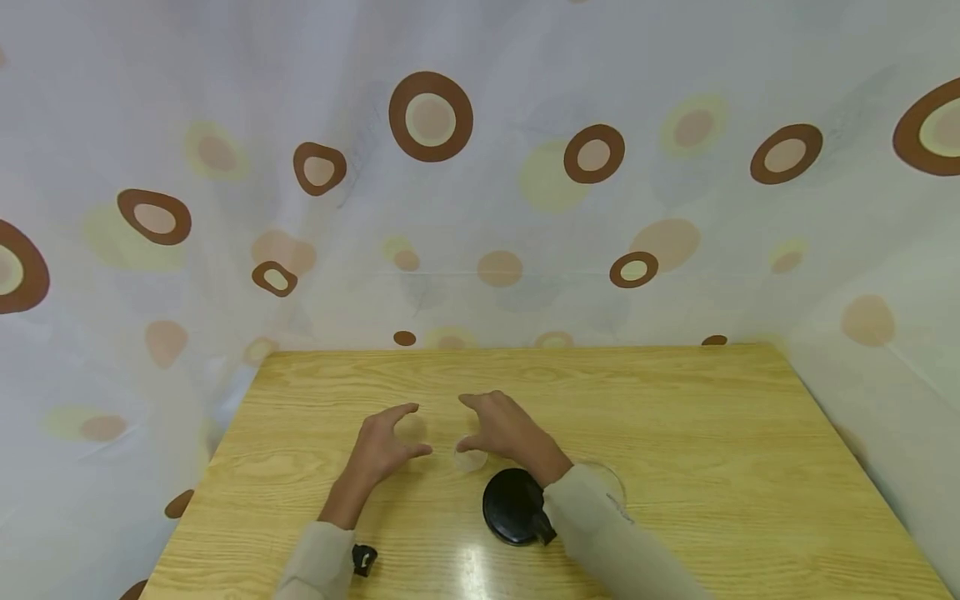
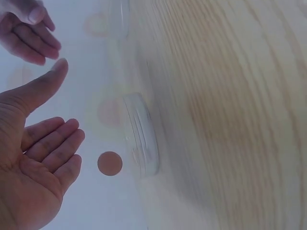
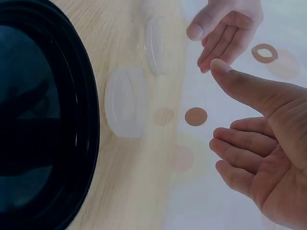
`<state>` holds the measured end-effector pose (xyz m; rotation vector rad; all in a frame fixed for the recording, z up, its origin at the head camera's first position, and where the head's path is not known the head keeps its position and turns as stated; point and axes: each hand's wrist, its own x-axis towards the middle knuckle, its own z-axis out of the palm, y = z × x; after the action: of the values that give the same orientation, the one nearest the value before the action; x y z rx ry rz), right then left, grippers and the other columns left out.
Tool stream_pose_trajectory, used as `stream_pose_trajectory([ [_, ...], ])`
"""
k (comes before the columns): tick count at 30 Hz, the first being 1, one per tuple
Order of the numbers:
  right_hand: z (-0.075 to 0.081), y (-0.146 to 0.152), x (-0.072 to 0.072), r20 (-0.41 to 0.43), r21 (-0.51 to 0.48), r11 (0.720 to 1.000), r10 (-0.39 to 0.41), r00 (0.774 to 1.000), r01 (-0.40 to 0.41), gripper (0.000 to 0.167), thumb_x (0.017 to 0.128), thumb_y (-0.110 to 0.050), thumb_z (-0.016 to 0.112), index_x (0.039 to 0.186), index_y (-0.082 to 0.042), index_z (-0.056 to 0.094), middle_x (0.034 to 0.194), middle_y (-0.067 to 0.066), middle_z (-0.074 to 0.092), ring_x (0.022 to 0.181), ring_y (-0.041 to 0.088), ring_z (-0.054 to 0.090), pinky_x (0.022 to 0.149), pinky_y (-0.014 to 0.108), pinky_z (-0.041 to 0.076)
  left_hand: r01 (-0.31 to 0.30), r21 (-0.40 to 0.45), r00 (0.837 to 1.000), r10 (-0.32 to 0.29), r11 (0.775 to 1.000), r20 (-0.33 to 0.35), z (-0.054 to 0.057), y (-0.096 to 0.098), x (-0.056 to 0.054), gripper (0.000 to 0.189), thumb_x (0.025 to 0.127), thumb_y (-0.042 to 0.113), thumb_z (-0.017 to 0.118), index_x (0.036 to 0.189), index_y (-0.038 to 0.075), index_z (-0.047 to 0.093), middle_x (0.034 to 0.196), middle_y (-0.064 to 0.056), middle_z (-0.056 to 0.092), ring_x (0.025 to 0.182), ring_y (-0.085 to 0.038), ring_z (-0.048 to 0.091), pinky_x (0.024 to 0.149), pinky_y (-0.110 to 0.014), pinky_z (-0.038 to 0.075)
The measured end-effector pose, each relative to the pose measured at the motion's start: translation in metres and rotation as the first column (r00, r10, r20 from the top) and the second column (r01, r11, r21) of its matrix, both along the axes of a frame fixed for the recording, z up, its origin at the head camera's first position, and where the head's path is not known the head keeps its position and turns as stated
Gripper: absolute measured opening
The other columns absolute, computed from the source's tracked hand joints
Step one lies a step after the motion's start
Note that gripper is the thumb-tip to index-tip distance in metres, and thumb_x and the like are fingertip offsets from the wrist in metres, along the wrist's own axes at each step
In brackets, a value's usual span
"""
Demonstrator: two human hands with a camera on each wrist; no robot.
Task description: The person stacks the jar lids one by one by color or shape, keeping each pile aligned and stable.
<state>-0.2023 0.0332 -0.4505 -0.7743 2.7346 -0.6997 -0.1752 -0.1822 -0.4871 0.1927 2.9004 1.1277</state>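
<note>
Both hands, left [image 1: 382, 450] and right [image 1: 504, 433], hovered spread, gripping nothing; the clear lids [image 1: 470, 459] looked easily missed or knocked by fingers.

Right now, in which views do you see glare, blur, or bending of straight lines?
Head view: a bright glare patch on the table beside the black lid, and the table edges bow from the wide lens. Left wrist view: the wood grain and the clear lid are smeared, the left hand sharper. Right wrist view: the black lid fills the left side, dark and soft.
</note>
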Motion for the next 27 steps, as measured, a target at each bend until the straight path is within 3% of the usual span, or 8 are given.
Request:
stream_pose_trajectory([
  [16,-0.010,-0.033,-0.009,-0.007,0.033,0.999,-0.006,1.000,0.006,0.073,0.074,-0.035,0.081,0.134,-0.004,0.053,0.125,0.013,0.063,0.112,0.028,0.061,0.095,0.039,0.051,0.004,-0.009,1.000,-0.004,1.000,0.010,0.002,-0.026,-0.007,0.070,0.072,0.021,0.083,0.133,0.004,0.053,0.137,-0.017,0.054,0.128,-0.040,0.047,0.102,-0.055,0.042],
  [27,-0.015,-0.052,-0.008,0.006,0.067,0.998,-0.021,1.000,0.021,0.073,0.074,-0.035,0.081,0.135,-0.006,0.052,0.126,0.011,0.062,0.115,0.028,0.058,0.096,0.039,0.050,0.020,-0.022,1.000,-0.020,1.000,0.016,-0.004,-0.035,-0.006,0.072,0.071,0.024,0.083,0.133,0.002,0.053,0.136,-0.019,0.054,0.127,-0.042,0.047,0.101,-0.055,0.043],
])
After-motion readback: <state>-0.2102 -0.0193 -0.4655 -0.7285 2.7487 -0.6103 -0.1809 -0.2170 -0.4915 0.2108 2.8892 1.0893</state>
